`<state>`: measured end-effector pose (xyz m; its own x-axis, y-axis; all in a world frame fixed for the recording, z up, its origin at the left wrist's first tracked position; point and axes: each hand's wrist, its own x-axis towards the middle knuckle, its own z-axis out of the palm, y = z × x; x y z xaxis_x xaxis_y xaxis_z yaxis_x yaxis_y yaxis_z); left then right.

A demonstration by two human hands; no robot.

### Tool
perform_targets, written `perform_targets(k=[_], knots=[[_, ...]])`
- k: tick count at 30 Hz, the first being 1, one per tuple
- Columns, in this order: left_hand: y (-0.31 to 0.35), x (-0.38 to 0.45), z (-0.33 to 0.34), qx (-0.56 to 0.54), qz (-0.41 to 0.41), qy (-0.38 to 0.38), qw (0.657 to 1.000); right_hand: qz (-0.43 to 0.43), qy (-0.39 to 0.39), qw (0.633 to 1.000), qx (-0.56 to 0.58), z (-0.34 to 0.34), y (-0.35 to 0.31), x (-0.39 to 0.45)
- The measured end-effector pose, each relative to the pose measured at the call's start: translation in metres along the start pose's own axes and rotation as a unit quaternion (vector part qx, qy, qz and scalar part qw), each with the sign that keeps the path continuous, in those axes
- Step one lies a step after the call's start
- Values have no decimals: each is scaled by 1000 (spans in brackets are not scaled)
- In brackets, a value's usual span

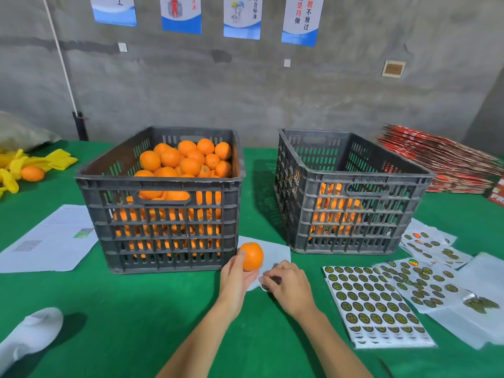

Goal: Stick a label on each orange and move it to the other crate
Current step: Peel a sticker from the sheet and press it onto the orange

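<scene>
A person's left hand (237, 276) cups a single orange (251, 256) in curled fingers and thumb, holding it just in front of the near right corner of the full crate (163, 214), a dark slotted plastic bin heaped with oranges on a green-covered table (136, 323). The right hand (286, 283) hovers just to the right of that orange, its fingers bent and drawn together at the tips; something small and dark shows at the fingertips, but whether they pinch a label cannot be told. Both hands sit over a pale sheet of paper (275, 252) lying beside the full crate's front right corner. To the right of the full crate, apart from it by a strip of green cloth, stands the second crate (351, 214), of the same make, with a shallow layer of oranges showing through its slotted front wall. Further right and nearer the camera than the full crate lies a label sheet (373, 301) covered in rows of round dark-and-gold stickers, with more partly used sheets (425, 276) fanned out beyond it. Left of the full crate lie a printed paper (46, 241) and, farther back, a loose orange (32, 173) among yellow foam nets (58, 159). Behind the second crate, a stack of red flattened cartons (447, 162) rests against the grey wall.
</scene>
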<state>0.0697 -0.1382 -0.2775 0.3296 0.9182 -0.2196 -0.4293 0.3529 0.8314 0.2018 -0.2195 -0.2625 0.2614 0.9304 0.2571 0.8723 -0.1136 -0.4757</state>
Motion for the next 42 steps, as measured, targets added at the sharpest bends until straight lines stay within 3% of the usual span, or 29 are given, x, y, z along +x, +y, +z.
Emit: perform_targets(k=[14,16,19,21,25,29,35,39,42], knots=[[3,-5,-2,-2,10,-7,1000,68,9,994,91,4,6,4],[4,-5,-2,2,11,-12,1000,96,52,983,145,3,4,4],[5,-7,-1,26,28,-34,999,101,209,941,246,-6,-2,2],[7,-10,0,44,52,-48,997,41,275,938,207,-11,-8,2],[9,-17,5,107,81,-64,989,-56,316,946,49,-10,-19,6],[10,-18,4,95,69,-58,991,-140,276,951,-15,0,-21,4],[12,-18,3,51,47,-55,996,-197,221,952,-82,2,-22,-1],[23,-25,6,133,71,-32,988,-197,171,957,-125,-3,-28,-4],[39,-32,7,233,147,-85,957,-171,184,965,-74,-17,-33,0]])
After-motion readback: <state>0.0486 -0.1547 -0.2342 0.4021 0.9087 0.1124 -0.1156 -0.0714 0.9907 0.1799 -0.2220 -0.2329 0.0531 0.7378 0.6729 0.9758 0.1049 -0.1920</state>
